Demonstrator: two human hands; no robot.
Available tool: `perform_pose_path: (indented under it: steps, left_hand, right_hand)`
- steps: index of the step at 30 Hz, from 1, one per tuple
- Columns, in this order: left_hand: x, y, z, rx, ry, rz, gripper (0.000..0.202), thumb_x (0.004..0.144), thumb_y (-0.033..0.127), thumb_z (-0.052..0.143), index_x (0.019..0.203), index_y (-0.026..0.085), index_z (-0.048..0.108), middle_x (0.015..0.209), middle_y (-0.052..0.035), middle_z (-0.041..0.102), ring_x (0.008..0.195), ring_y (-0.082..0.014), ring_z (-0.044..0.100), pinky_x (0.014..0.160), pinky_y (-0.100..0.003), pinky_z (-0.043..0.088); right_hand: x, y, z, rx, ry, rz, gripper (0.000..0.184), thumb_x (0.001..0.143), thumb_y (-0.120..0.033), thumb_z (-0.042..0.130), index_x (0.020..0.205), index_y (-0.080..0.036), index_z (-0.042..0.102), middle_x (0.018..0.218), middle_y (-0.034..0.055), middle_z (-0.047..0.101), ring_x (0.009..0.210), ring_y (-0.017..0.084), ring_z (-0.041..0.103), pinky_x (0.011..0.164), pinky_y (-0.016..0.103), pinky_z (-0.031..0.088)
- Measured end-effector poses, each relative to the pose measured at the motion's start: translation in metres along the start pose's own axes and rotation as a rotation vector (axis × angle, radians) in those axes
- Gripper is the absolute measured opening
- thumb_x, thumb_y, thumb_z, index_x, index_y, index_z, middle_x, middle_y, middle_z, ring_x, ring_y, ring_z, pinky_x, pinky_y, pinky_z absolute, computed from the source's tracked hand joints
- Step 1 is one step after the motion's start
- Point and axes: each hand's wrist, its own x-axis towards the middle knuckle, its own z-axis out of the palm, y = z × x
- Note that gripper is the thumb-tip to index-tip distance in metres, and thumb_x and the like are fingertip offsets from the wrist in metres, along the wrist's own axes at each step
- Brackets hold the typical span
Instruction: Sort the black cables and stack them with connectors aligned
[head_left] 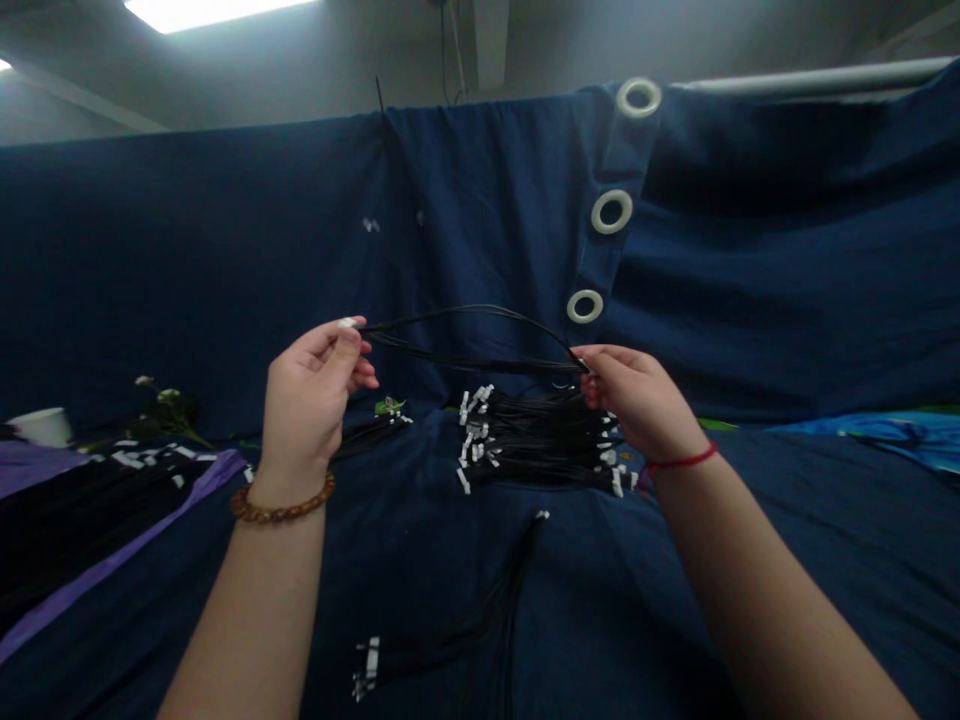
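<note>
Navy cloth [450,600] covers the surface, a grommeted navy curtain [480,230] hangs behind, and held up between both hands, a bunch of thin black wires [469,345]! Left hand [315,385] tightly pinches a white connector [346,323] at one end; right hand [637,400] closes narrowly around the other end. Light, limp stuff, best taken by the connectors. Below, a heap of white-tipped black wires [536,440] sits on the cloth.

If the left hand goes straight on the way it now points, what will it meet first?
The left hand already pinches the black wires, so they come first. Beyond them, the line seems to reach the navy curtain, though depth is unclear from this view.
</note>
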Motion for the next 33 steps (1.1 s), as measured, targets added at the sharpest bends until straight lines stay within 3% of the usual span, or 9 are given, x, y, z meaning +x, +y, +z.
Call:
perform_pose_path:
  steps: [7, 11, 14, 17, 21, 23, 26, 30, 33]
  left_hand:
    - [-0.001, -0.002, -0.001, 0.018, -0.049, 0.004, 0.018, 0.067, 0.027, 0.066, 0.075, 0.011, 0.063, 0.055, 0.0006, 0.053, 0.044, -0.0052, 0.049, 0.039, -0.014, 0.042]
    - [-0.002, -0.001, 0.002, 0.009, -0.031, 0.037, 0.019, 0.068, 0.029, 0.065, 0.078, 0.013, 0.061, 0.059, 0.0007, 0.053, 0.046, -0.005, 0.049, 0.041, -0.014, 0.043]
    - [-0.002, 0.002, 0.003, 0.003, -0.048, -0.013, 0.024, 0.069, 0.023, 0.062, 0.092, 0.018, 0.059, 0.056, 0.0029, 0.05, 0.041, -0.0057, 0.047, 0.035, -0.014, 0.04]
    - [-0.003, 0.009, 0.001, -0.008, -0.122, -0.118, 0.026, 0.068, 0.02, 0.057, 0.093, 0.016, 0.061, 0.055, 0.0016, 0.049, 0.038, -0.0061, 0.044, 0.029, -0.014, 0.032]
    - [-0.009, 0.02, -0.006, -0.173, -0.333, -0.306, 0.033, 0.061, 0.025, 0.067, 0.092, 0.014, 0.065, 0.069, -0.0043, 0.057, 0.048, -0.0072, 0.053, 0.038, -0.014, 0.044]
    - [-0.012, 0.025, -0.009, -0.284, -0.42, -0.324, 0.044, 0.054, 0.028, 0.075, 0.096, 0.018, 0.065, 0.076, -0.0048, 0.059, 0.053, -0.0079, 0.056, 0.042, -0.014, 0.047]
    - [-0.019, 0.029, -0.007, -0.325, -0.493, -0.251, 0.037, 0.053, 0.039, 0.076, 0.082, 0.02, 0.065, 0.07, -0.0028, 0.056, 0.049, -0.0074, 0.052, 0.036, -0.013, 0.042]
    - [-0.029, 0.029, 0.009, -0.099, -0.539, -0.161, 0.026, 0.062, 0.039, 0.071, 0.067, 0.015, 0.061, 0.066, -0.0038, 0.055, 0.057, -0.0106, 0.055, 0.048, -0.018, 0.047]
    - [-0.041, 0.026, 0.025, 0.168, -0.624, -0.197, 0.02, 0.064, 0.031, 0.069, 0.064, 0.014, 0.059, 0.057, -0.0023, 0.056, 0.048, -0.0089, 0.052, 0.043, -0.016, 0.042]
  right_hand:
    - [-0.002, -0.003, 0.001, -0.005, -0.023, -0.061, 0.025, 0.074, -0.034, 0.059, 0.081, -0.009, 0.06, 0.055, -0.0005, 0.049, 0.044, 0.006, 0.042, 0.041, 0.018, 0.034]
    - [-0.005, -0.007, -0.002, -0.005, -0.062, -0.125, 0.027, 0.07, -0.031, 0.062, 0.087, -0.01, 0.06, 0.06, -0.0006, 0.051, 0.049, 0.007, 0.045, 0.045, 0.019, 0.037]
    - [-0.008, -0.009, -0.004, -0.051, -0.126, -0.162, 0.027, 0.068, -0.03, 0.066, 0.088, -0.011, 0.063, 0.06, -0.0007, 0.053, 0.051, 0.007, 0.046, 0.047, 0.02, 0.038]
    - [-0.009, -0.009, -0.006, -0.11, -0.13, -0.22, 0.025, 0.069, -0.032, 0.068, 0.084, -0.013, 0.066, 0.058, -0.0015, 0.054, 0.051, 0.007, 0.046, 0.048, 0.018, 0.037]
    - [-0.007, -0.006, -0.006, -0.112, -0.125, -0.246, 0.022, 0.071, -0.034, 0.066, 0.08, -0.014, 0.065, 0.067, 0.0008, 0.059, 0.059, 0.009, 0.052, 0.053, 0.019, 0.041]
    - [-0.005, -0.005, -0.006, -0.088, -0.154, -0.232, 0.022, 0.073, -0.035, 0.065, 0.08, -0.014, 0.064, 0.071, 0.002, 0.061, 0.061, 0.01, 0.054, 0.055, 0.02, 0.043]
    - [-0.008, -0.006, -0.005, -0.069, -0.237, -0.21, 0.023, 0.074, -0.036, 0.064, 0.082, -0.015, 0.064, 0.07, 0.0021, 0.061, 0.06, 0.009, 0.055, 0.056, 0.02, 0.044]
    - [-0.021, -0.014, 0.0, -0.102, -0.395, -0.206, 0.024, 0.073, -0.035, 0.065, 0.085, -0.015, 0.066, 0.067, 0.001, 0.061, 0.059, 0.009, 0.054, 0.054, 0.019, 0.042]
    - [-0.034, -0.02, 0.008, -0.145, -0.532, -0.198, 0.023, 0.074, -0.034, 0.065, 0.084, -0.013, 0.066, 0.072, 0.0031, 0.063, 0.063, 0.012, 0.056, 0.056, 0.021, 0.043]
